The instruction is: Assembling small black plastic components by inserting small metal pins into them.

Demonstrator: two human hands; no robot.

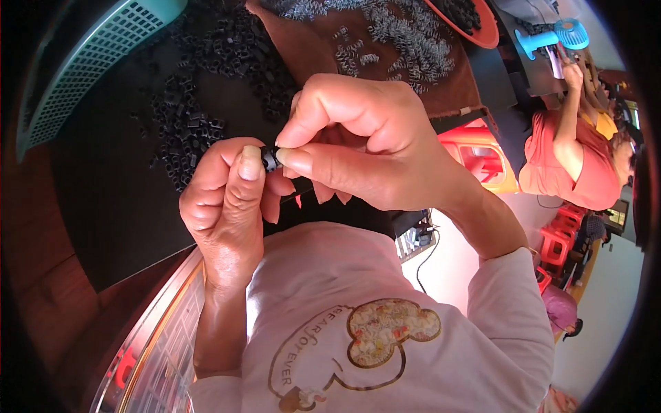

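Both of my hands meet in front of my body over the dark table. My left hand (pixel 231 182) pinches a small black plastic part (pixel 270 160) between thumb and fingers. From the other side, the thumb and forefinger tips of my right hand (pixel 365 141) press together at the same part. A greyish band shows on it; its finer shape is hidden by the fingertips. Just beyond my left hand lies a loose spread of small black plastic pieces (pixel 182 134). Past my right hand, many small shiny metal pieces (pixel 413 41) lie on a brown cloth (pixel 303 48).
A teal perforated basket (pixel 89 76) stands at the far left. An orange-red bowl (pixel 490 27) of dark pieces sits at the far right, near a blue fan (pixel 570 33). A red stool (pixel 478 155) is beside the table. People (pixel 575 165) sit further right.
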